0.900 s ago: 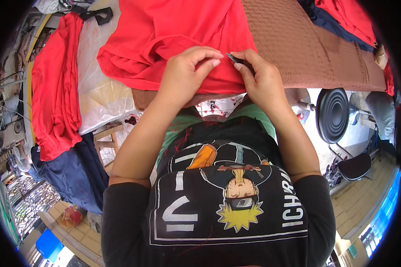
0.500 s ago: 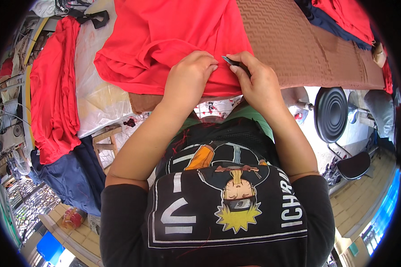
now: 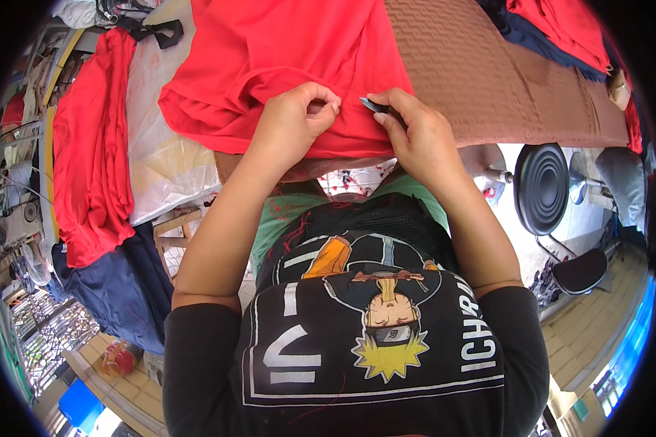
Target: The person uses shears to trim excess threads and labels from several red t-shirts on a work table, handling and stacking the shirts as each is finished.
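Observation:
Red fabric (image 3: 226,95) lies loosely spread over the near part of the table, its lower edge hanging at the table's front. Over this cloth my left hand (image 3: 296,120) is closed in a pinch, thumb against the curled fingers; whatever is between the tips is too small to make out. To its right, my right hand (image 3: 420,127) grips small dark thread snips (image 3: 374,105), their short metal tip pointing left toward my left hand. A gap of red cloth separates the two hands.
Brown patterned cloth (image 3: 481,87) covers the table's right part. Red and navy garments (image 3: 561,29) lie at the far right. More red fabric (image 3: 91,160) and navy cloth (image 3: 116,284) hang at the left. A round black stool (image 3: 541,188) stands right of the table.
My left hand has moved a little left, away from the snips, and its pinch has lifted and turned. My right hand stays nearly in place, with more of the blade showing.

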The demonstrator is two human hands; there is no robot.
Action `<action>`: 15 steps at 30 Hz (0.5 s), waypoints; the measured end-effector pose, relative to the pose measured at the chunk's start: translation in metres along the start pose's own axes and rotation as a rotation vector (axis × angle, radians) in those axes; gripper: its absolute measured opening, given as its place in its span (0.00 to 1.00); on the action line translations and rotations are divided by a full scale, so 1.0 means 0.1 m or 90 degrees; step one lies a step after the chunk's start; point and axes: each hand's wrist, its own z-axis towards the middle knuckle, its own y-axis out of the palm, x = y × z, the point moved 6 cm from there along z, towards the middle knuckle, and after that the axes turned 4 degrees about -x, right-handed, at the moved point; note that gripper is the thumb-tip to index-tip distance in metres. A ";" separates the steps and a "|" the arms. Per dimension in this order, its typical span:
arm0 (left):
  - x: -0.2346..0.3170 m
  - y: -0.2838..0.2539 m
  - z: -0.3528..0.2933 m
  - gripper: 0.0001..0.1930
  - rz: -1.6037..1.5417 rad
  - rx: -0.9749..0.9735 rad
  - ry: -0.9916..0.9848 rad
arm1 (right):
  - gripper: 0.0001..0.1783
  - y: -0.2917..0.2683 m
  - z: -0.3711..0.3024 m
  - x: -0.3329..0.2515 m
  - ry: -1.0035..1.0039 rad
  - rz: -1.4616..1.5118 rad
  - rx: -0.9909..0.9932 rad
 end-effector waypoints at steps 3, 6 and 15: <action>-0.06 0.00 0.00 0.06 -0.048 0.007 -0.002 | 0.08 0.01 0.00 -0.04 -0.011 -0.027 -0.025; 0.00 -0.01 -0.03 0.09 0.060 0.002 -0.004 | 0.07 0.04 0.00 -0.08 -0.019 -0.070 -0.039; 0.02 0.03 -0.07 0.10 0.010 0.040 0.068 | 0.07 0.09 0.01 -0.12 -0.027 -0.151 -0.043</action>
